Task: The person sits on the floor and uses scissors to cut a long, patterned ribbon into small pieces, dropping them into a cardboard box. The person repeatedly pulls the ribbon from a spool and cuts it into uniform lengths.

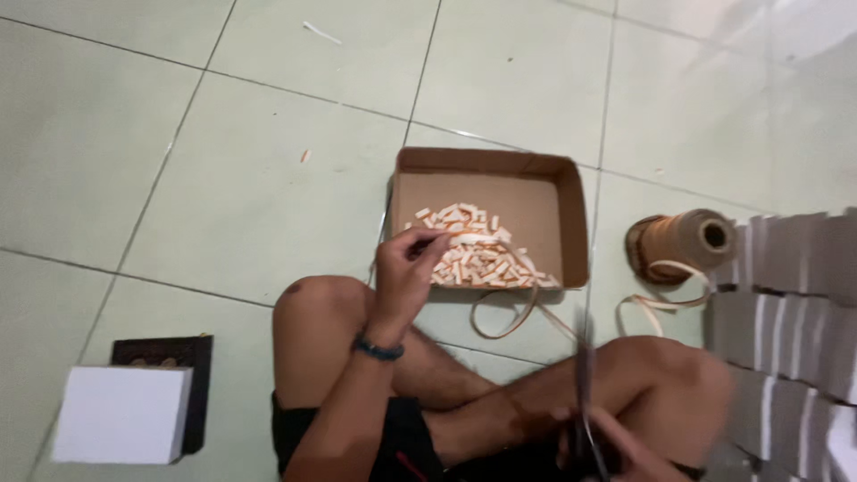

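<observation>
A cardboard box (489, 214) sits on the floor (223, 134) ahead of the person's crossed legs, a heap of cut pieces (478, 257) in it. Right of it lies a spool of strip (683, 245) (its loose end trailing leftward), with stacked boxes (790, 312) beyond. A small square box (120, 415) lies far left.

the floor (223, 196) is pale green tile with dark grout lines. the cardboard box (571, 210) at twelve o'clock is brown, its cut pieces (473, 254) cream and orange. at three o'clock, the spool (683, 241) is tan. at eight o'clock, a white box (120, 415) sits on a black one (192, 357). the wristband (377, 349) is dark teal.
</observation>
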